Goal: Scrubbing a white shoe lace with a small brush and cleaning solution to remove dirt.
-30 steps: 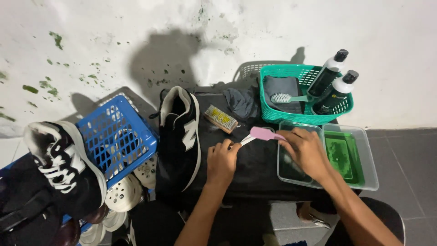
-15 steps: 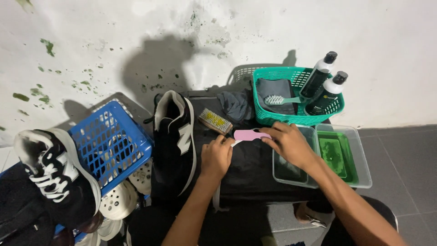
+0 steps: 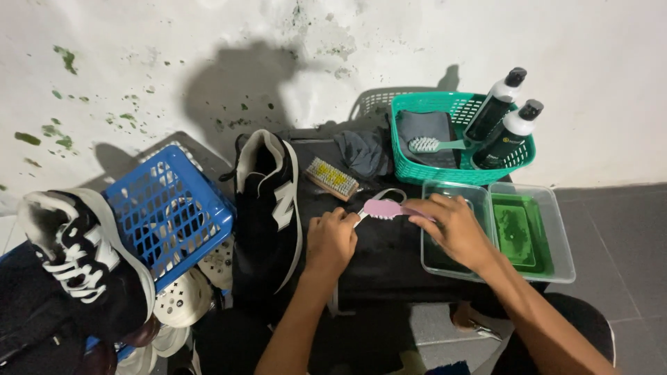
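Observation:
My right hand (image 3: 455,229) grips the handle of a pink brush (image 3: 381,208), bristles down over a black cloth-covered work surface (image 3: 389,257). Beside it my left hand (image 3: 331,239) is closed, pinching a white lace or strip (image 3: 388,196) on the cloth just under the brush head. A black sneaker with white trim (image 3: 267,201) lies on the left part of the cloth, a hand's width from my left hand. A small wooden brush with pale bristles (image 3: 332,178) rests behind the pink brush.
A clear double tray (image 3: 531,236) with green liquid sits at right. Behind it a green basket (image 3: 458,135) holds two black bottles, a grey cloth and a green-handled brush. At left are a blue crate (image 3: 167,212), a second black sneaker (image 3: 76,260) and white clogs.
The pink brush in my right hand has shifted left, toward my left hand and away from the tray. The head view has moved slightly; the sneakers and baskets stay put.

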